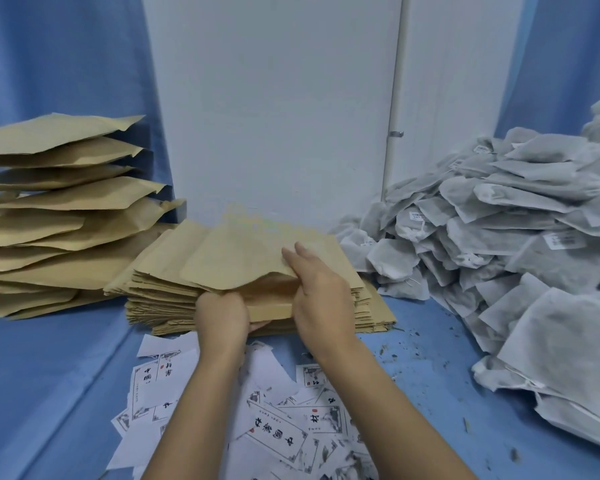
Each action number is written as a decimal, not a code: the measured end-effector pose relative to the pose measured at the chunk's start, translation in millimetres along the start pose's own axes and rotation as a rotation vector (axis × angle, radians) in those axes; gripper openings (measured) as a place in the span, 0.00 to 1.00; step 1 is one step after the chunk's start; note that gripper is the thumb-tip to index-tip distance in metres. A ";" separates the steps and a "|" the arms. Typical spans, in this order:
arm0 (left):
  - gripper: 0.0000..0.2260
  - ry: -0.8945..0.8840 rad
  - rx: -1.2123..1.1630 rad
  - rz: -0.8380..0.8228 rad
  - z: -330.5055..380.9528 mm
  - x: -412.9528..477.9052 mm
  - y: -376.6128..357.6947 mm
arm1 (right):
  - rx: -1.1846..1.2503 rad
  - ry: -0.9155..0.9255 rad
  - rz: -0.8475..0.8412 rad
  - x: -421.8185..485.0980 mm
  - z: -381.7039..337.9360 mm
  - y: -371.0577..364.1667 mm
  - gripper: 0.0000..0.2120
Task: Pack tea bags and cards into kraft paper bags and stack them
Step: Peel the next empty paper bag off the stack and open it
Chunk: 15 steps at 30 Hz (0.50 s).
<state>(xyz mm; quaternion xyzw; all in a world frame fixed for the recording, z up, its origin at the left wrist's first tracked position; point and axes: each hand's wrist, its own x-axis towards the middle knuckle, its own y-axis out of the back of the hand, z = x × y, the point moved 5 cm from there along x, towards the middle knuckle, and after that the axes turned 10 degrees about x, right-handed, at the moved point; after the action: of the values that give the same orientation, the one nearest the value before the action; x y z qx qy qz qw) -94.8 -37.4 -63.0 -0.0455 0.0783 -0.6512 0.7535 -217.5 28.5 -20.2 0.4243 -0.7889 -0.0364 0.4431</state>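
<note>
A flat stack of empty brown paper bags [364, 306] lies in the middle, and its top bag [236, 261] is raised at the near edge, gripped there by the left hand [222, 317] and pinched at its right side by the right hand [321, 299]. To the left stands a loose, leaning pile of puffed, filled bags [59, 216]. A big heap of grey-white tea bags [499, 237] slopes along the right, and white cards [278, 434] with black writing lie scattered just in front of the stack.
</note>
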 end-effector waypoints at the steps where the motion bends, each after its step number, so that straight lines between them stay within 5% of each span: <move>1: 0.10 0.004 0.055 -0.003 -2.4 1.1 -0.3 | 0.041 0.007 0.066 -1.0 1.1 3.4 0.32; 5: 0.07 0.006 0.098 -0.059 -6.8 -3.4 -6.4 | 0.171 -0.037 0.167 -0.9 8.0 13.3 0.30; 9: 0.04 -0.004 -0.018 -0.054 1.0 -6.5 -1.2 | -0.013 -0.095 0.226 1.3 13.5 19.5 0.19; 13: 0.35 -0.294 0.109 0.053 16.4 -4.7 15.2 | 0.384 -0.339 0.247 4.8 31.1 22.0 0.19; 15: 0.38 -0.406 0.093 0.036 21.3 -10.4 15.3 | 0.541 -0.399 0.270 4.5 33.8 21.1 0.22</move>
<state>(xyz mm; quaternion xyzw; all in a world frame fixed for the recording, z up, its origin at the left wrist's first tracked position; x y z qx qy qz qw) -77.6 -25.6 -44.0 -0.1396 -0.1044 -0.6180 0.7666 -256.8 28.0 -28.4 0.4027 -0.8899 0.1505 0.1526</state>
